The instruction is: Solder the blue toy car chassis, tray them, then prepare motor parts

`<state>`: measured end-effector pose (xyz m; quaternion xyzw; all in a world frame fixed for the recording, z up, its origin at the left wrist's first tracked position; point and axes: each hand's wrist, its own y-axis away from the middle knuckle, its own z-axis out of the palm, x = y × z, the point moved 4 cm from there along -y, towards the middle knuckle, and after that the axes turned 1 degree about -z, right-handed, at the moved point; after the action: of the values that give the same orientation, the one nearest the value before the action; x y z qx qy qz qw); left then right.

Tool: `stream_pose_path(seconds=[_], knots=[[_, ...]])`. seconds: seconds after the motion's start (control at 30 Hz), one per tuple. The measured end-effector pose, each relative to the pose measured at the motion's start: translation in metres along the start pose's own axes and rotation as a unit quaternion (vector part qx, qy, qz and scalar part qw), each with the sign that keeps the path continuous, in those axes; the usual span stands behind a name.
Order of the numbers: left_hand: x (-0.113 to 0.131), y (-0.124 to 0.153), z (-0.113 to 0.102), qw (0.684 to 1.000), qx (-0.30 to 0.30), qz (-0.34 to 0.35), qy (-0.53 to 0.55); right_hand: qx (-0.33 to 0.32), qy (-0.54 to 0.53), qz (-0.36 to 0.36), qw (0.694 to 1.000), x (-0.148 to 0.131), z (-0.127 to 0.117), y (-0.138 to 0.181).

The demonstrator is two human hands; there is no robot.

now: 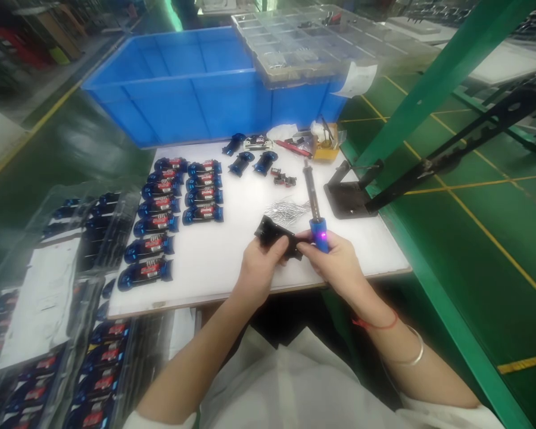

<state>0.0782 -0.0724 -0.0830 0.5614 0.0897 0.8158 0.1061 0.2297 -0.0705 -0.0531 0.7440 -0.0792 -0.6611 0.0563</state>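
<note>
Near the front of the white table, my left hand [261,265] grips a flat black plastic part [279,236], thumb on top. My right hand [335,262] is closed around the blue handle of what looks like a soldering iron [319,234], its metal shaft pointing up and away and a purple light on the handle. The fingertips of this hand also reach the right end of the black part. Just beyond lies a pile of thin silver metal pins [288,210]. A few small black-and-red pieces [284,179] rest behind the pile.
Blue toy car bodies [156,223] stand in two columns on the table's left [196,262]. Behind are a blue bin [183,107], a compartment tray [286,65] and a small yellow box [326,149]. A black press stand [348,196] and green post [429,83] border the right.
</note>
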Motion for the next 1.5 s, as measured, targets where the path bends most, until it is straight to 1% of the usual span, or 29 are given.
stream_pose_path(seconds=[0.1, 0.2, 0.3, 0.43, 0.53, 0.67, 0.8, 0.93, 1.03, 1.17, 1.33, 1.5], knots=[[0.001, 0.001, 0.002, 1.0, 0.0, -0.016, 0.007, 0.008, -0.006, 0.019, 1.0, -0.003, 0.0, -0.002], [0.005, 0.001, 0.001, 0.999, -0.007, -0.033, 0.022, 0.003, 0.009, 0.014, 1.0, -0.006, -0.004, -0.006], [0.011, 0.0, -0.001, 0.998, -0.03, -0.053, 0.029, -0.01, 0.042, -0.002, 0.999, -0.01, -0.009, -0.01], [0.019, -0.005, -0.008, 0.996, -0.063, -0.064, -0.013, -0.035, 0.076, -0.016, 0.996, -0.015, -0.011, -0.015], [0.022, -0.01, -0.016, 0.993, -0.084, -0.057, -0.066, -0.057, 0.109, -0.011, 0.992, -0.018, -0.011, -0.018], [0.024, -0.013, -0.023, 0.984, -0.104, -0.042, -0.141, -0.085, 0.141, -0.026, 0.986, -0.021, -0.01, -0.023], [0.022, -0.015, -0.025, 0.988, -0.076, -0.02, -0.136, -0.089, 0.155, -0.035, 0.983, -0.019, -0.006, -0.032], [0.016, -0.018, -0.026, 0.991, -0.026, -0.012, -0.133, -0.059, 0.207, -0.07, 0.974, -0.02, -0.008, -0.036], [0.015, -0.021, -0.029, 0.989, 0.013, 0.012, -0.144, -0.024, 0.255, -0.108, 0.961, -0.025, -0.019, -0.025], [0.014, -0.023, -0.033, 0.988, 0.055, 0.036, -0.137, 0.008, 0.289, -0.145, 0.946, -0.026, -0.04, 0.007], [0.011, -0.023, -0.031, 0.985, 0.074, 0.052, -0.148, -0.005, 0.319, -0.15, 0.936, -0.009, -0.056, 0.048], [0.012, -0.019, -0.03, 0.977, 0.095, 0.066, -0.178, -0.002, 0.344, -0.164, 0.925, 0.006, -0.062, 0.069]])
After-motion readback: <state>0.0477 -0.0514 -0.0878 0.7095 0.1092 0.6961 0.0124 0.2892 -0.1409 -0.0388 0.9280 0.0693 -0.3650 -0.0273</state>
